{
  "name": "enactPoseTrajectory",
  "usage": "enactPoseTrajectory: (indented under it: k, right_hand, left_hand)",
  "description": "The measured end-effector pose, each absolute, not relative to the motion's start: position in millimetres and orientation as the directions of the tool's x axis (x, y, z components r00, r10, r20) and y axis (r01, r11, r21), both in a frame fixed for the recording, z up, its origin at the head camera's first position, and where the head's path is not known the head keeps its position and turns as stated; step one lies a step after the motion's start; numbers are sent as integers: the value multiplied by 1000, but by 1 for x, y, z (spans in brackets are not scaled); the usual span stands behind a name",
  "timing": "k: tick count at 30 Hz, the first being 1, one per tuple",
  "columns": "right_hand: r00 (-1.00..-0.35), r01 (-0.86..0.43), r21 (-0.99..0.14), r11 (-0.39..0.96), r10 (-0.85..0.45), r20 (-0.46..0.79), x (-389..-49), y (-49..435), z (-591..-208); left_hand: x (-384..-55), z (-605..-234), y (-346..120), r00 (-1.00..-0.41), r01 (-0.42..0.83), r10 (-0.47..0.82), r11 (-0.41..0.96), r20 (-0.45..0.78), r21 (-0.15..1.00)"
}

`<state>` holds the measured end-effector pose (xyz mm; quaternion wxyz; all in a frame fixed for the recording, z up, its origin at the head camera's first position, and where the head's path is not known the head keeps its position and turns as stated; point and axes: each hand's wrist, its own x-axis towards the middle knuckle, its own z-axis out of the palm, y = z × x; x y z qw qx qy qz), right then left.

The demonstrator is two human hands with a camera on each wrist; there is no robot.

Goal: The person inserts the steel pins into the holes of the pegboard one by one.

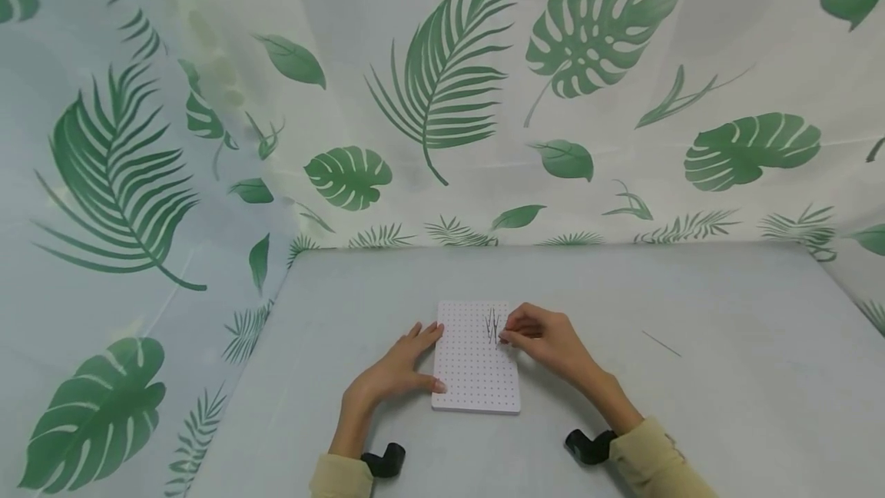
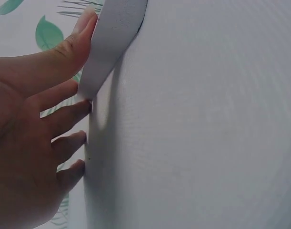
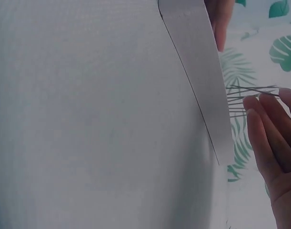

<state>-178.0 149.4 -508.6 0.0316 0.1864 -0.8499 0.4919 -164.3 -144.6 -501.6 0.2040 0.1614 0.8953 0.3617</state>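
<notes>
A white board with rows of small holes lies on the table. Several thin dark rods stand up from its upper right part, some of them leaning. At the board's left edge, my left hand rests with fingers spread, the thumb near the lower corner. The left wrist view has that thumb against the rim of the board. Over the right side, my right hand pinches a thin rod between thumb and fingertips, beside the standing rods. The right wrist view shows the held rod crossing them at a slant.
One loose thin rod lies on the pale table to the right. Black curved devices sit at both wrists by the sleeves. A leaf-printed curtain hangs behind the table and along its left side.
</notes>
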Motion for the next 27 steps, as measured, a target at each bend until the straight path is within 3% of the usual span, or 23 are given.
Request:
enactPoseTrajectory:
  k: [27]
  right_hand:
    - [-899, -419, -768, 484, -340, 276, -179, 135, -511]
  left_hand:
    - [-162, -500, -144, -870, 153, 432, 694, -237, 704]
